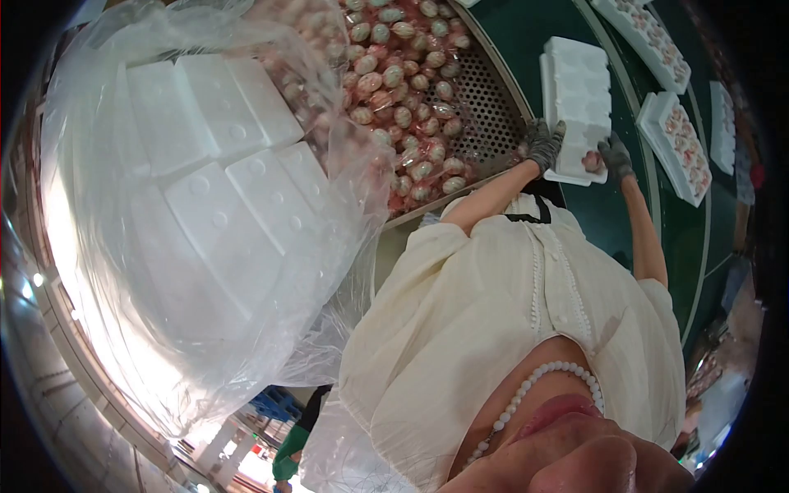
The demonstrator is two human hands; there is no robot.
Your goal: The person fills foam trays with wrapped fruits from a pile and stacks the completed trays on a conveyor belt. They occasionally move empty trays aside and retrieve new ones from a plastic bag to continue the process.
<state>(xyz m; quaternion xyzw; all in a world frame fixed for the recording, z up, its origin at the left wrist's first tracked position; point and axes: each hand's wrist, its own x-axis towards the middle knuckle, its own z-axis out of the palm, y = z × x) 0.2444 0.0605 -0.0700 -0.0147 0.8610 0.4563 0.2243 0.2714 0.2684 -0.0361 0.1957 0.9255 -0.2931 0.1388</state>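
Observation:
A stack of white foam trays [577, 99] with moulded hollows lies lengthwise in front of me on the green surface. My left hand [544, 146], in a dark grey glove, is closed at the stack's left edge near its lower end. On the opposite edge, my right hand [616, 156], gloved the same way, has its fingers bent against the foam. A pinkish wrapped ball [592, 161] sits at the near end of the top tray, close to my right fingertips. Parts of both hands' fingers are hidden.
Many striped, clear-wrapped balls [403, 90] lie in a bin with a perforated metal floor [489, 107], left of my hands. Foam blocks in a big plastic bag [222, 189] stand farther left. Filled trays [678, 148] rest at the right. Another person's green sleeve [289, 452] shows below.

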